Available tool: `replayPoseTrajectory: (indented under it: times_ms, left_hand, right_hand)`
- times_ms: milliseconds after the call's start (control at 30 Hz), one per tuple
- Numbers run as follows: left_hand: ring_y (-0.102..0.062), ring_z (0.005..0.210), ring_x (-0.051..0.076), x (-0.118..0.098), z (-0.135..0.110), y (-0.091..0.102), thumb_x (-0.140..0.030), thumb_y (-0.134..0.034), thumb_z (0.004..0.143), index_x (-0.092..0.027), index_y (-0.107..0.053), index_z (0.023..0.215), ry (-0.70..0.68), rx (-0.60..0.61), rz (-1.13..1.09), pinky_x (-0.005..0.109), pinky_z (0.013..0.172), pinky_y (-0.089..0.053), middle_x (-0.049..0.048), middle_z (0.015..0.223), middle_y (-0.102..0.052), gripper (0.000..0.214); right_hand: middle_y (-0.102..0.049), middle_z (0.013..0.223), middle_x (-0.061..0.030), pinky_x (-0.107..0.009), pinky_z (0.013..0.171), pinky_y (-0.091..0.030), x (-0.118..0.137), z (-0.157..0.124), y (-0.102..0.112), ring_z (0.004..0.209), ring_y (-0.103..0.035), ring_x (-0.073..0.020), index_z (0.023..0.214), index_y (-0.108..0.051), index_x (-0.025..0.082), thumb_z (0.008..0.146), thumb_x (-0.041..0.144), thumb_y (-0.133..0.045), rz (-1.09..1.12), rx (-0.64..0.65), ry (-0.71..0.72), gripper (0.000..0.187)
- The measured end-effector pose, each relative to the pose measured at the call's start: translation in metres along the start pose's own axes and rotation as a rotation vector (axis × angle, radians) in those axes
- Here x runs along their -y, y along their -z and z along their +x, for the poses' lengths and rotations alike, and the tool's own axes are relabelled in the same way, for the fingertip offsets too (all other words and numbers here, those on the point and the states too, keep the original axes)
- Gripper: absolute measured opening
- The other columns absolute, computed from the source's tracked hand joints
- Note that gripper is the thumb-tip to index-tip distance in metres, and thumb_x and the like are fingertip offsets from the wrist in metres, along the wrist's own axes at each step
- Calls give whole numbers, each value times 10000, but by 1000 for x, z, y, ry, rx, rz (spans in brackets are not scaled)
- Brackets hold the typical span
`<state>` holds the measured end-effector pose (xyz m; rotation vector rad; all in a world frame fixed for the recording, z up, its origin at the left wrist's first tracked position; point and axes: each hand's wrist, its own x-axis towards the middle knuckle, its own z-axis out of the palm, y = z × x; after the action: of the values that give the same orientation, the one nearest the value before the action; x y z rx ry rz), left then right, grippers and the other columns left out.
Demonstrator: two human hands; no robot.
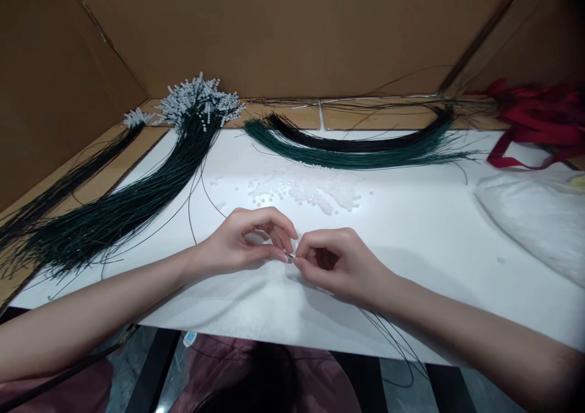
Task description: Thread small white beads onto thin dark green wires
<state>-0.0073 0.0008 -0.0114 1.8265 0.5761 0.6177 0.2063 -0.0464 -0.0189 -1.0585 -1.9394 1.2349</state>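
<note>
Above the front part of the white table, my two hands meet fingertip to fingertip. My right hand is closed in a pinch on thin dark wires, whose lengths trail out under the wrist and over the table edge. The short wire tip shows between the hands. My left hand has thumb and fingertips drawn together at that tip; whether a bead is in them is too small to tell. Just beyond the hands lies a loose spread of small whitish beads.
At left lies a large bundle of dark green wires with white beaded tips, beside a smaller similar bundle. Loose green and black wires lie at the back. Red ribbon and a clear plastic bag are at right. Cardboard walls stand around.
</note>
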Motion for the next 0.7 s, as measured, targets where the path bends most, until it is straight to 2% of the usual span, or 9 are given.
replayPoseTrajectory:
  times_ms: [700]
  left_hand:
    - [-702, 807, 130, 0, 2, 0, -147, -719, 815, -147, -623, 1003, 19, 10, 0, 196, 715, -558, 51, 863, -714, 212]
  right_hand:
    - [-412, 555, 62, -180, 496, -296, -1, -1, 0, 514, -363, -45, 654, -558, 151, 782, 100, -559, 1, 1, -1, 137]
